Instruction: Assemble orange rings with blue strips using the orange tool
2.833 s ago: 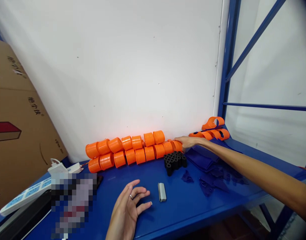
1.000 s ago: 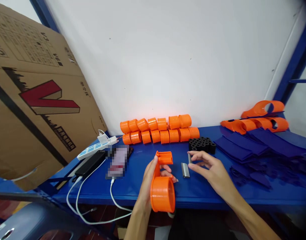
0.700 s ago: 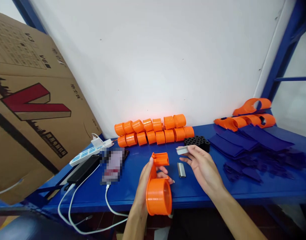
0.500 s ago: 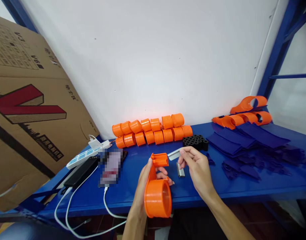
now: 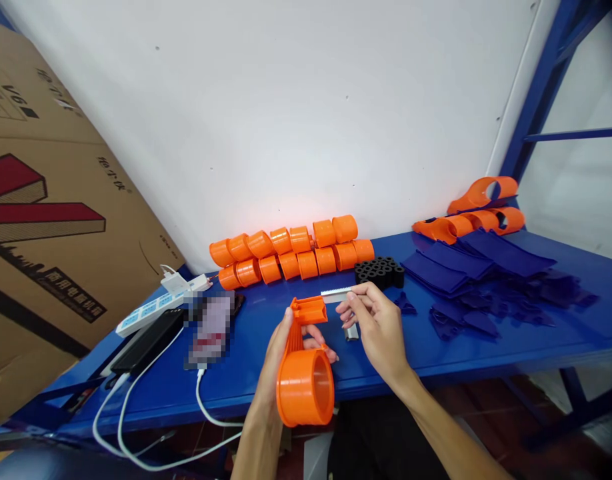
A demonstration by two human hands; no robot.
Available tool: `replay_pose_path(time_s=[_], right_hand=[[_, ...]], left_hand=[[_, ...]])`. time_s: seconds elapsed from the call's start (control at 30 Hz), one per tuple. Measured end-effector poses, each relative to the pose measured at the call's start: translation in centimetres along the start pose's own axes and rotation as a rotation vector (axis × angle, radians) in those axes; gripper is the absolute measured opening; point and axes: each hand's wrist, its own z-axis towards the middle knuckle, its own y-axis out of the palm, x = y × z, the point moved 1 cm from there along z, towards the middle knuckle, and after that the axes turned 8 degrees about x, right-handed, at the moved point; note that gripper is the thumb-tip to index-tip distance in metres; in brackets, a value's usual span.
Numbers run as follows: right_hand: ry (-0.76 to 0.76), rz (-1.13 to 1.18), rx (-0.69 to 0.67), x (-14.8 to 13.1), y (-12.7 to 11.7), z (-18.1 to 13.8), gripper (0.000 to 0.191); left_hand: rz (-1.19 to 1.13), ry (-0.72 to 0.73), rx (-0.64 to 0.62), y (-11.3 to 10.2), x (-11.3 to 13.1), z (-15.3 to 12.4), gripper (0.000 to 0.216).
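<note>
My left hand [image 5: 273, 353] is wrapped round the ribbed middle of an orange plastic tape dispenser [image 5: 305, 388], its wide ring toward me and its narrow end pointing away. Between thumb and fingers, my right hand [image 5: 379, 327] pinches a serrated metal blade [image 5: 335, 295]. The teeth face up, and the blade's left end is close to the dispenser's narrow end; I cannot tell whether they touch. Under my right fingers, another metal strip [image 5: 352, 333] lies on the blue table, partly hidden.
Two stacked rows of orange dispensers [image 5: 300, 263] stand along the wall. Black rollers [image 5: 379, 271], blue plastic pieces [image 5: 449, 267] and more orange parts [image 5: 481, 220] lie to the right. A phone [image 5: 213, 327], power strip [image 5: 156, 310] and white cables are at left, beside a cardboard box [image 5: 81, 180].
My right hand has turned the blade so its toothed edge faces up and it lies more level. The whole view has shifted slightly; my left hand keeps its hold on the dispenser.
</note>
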Motion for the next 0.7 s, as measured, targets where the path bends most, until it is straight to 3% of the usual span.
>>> replay_pose_path(time_s=[0.23, 0.6, 0.7], right_hand=[[-0.004, -0.071, -0.004, -0.01, -0.18, 0.02, 0.025], [-0.087, -0.136, -0.01, 0.13, -0.31, -0.21, 0.019], [-0.071, -0.112, -0.031, 0.3, -0.24, -0.3, 0.017]], left_hand=[[0.075, 0.001, -0.022, -0.98, -0.51, 1.03, 0.065], [0.057, 0.04, -0.009, -0.63, -0.46, 0.95, 0.053], [0.101, 0.031, -0.025, -0.39, -0.41, 0.74, 0.06]])
